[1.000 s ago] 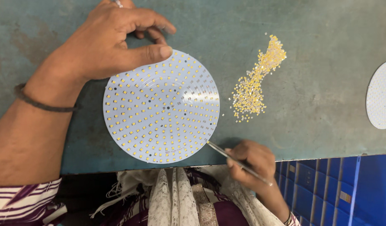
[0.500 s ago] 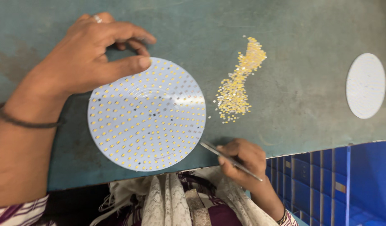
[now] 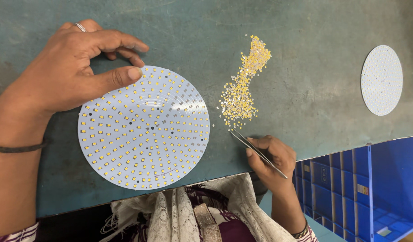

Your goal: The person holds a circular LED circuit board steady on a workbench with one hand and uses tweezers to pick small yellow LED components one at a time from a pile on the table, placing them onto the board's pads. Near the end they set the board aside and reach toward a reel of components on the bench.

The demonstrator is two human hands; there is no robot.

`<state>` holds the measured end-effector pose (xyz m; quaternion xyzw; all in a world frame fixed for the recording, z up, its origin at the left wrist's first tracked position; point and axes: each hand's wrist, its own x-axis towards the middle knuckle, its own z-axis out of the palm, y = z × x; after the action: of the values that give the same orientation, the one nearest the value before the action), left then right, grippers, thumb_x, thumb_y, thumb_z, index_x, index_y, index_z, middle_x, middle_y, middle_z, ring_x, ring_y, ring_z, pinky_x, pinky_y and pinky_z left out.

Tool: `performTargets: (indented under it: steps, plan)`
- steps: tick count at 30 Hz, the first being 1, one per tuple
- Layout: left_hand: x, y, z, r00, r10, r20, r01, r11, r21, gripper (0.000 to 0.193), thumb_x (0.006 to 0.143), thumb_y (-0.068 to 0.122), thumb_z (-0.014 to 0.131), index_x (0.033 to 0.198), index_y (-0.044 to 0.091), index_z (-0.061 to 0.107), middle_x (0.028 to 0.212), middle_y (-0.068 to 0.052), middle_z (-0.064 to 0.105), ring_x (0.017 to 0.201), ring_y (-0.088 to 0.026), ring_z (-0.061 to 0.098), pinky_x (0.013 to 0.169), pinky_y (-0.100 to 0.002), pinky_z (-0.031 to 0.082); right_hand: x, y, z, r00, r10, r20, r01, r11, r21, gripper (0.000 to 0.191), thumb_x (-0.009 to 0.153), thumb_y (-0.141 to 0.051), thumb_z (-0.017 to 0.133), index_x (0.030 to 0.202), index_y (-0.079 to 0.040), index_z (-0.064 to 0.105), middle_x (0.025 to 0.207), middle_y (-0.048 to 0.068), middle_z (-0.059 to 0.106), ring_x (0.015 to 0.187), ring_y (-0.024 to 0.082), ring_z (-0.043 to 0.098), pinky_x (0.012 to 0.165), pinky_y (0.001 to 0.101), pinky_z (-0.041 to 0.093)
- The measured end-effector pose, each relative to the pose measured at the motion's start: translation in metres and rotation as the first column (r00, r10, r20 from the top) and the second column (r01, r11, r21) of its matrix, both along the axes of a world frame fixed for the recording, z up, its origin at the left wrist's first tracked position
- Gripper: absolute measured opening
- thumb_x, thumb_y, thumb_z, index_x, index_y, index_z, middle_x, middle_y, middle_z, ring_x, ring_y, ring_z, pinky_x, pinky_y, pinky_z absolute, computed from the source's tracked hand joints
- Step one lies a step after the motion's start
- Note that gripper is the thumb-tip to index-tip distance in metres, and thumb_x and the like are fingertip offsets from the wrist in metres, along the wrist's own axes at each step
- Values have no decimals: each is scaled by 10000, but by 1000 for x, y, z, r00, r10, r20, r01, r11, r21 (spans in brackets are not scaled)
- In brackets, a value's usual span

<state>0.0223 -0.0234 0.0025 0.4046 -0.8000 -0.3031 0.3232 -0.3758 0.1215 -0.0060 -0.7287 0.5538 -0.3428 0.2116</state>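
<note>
1. Teal, scuffed worktop [image 3: 305,27] carries a round white circuit board studded with small yellow chips [image 3: 144,127], lying flat near its front edge.
2. Left hand [image 3: 76,71] is half-curled, thumb pressing the board's upper left rim; a slip there could spin the board.
3. Right hand [image 3: 271,154] pinches thin metal tweezers [image 3: 255,150], tips just beside a loose heap of tiny yellow chips [image 3: 242,89]; a careless nudge could scatter them.
4. Second white disc [image 3: 381,79] lies well apart.
</note>
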Motion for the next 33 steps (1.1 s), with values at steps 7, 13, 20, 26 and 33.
performTargets:
  steps: [7,13,20,26,33]
  plan:
    - [1,0,-1,1000,1,6,-1,1000,7,513,926,463,736,1221,44,732,1006,-117,753,978,-239,720,874,-382,568,0,2,-1,997,-56,57,55,998,21,116,862,-10,771,906,22,670,898,107,748,715,104,661,644,219,510]
    - [-1,-1,-1,1000,-3,14,4,999,-53,514,940,461,752,1230,38,732,1021,-138,750,989,-256,736,898,-379,579,-3,2,-3,999,-27,24,27,1000,14,122,863,-18,770,862,10,651,896,105,759,714,91,682,631,208,511]
    - [-1,-2,7,998,-23,-56,21,999,-27,491,926,413,726,1170,-13,705,973,-178,726,941,-279,735,835,-383,574,12,0,0,967,248,53,-245,968,-58,144,818,-36,770,826,10,634,821,115,713,689,197,695,614,293,532]
    - [-2,-2,6,999,-25,-43,23,998,-61,477,936,397,752,1178,-13,714,970,-174,735,948,-278,734,833,-381,565,28,-8,7,912,406,60,-407,913,3,154,793,-49,778,814,3,634,786,110,712,654,218,693,594,313,526]
    - [0,-2,2,999,-24,-28,22,997,-73,485,970,421,737,1205,-3,716,1002,-169,737,974,-269,740,863,-375,574,27,-7,9,923,382,55,-384,923,25,160,795,-72,787,833,-4,648,786,99,717,664,199,701,603,299,532]
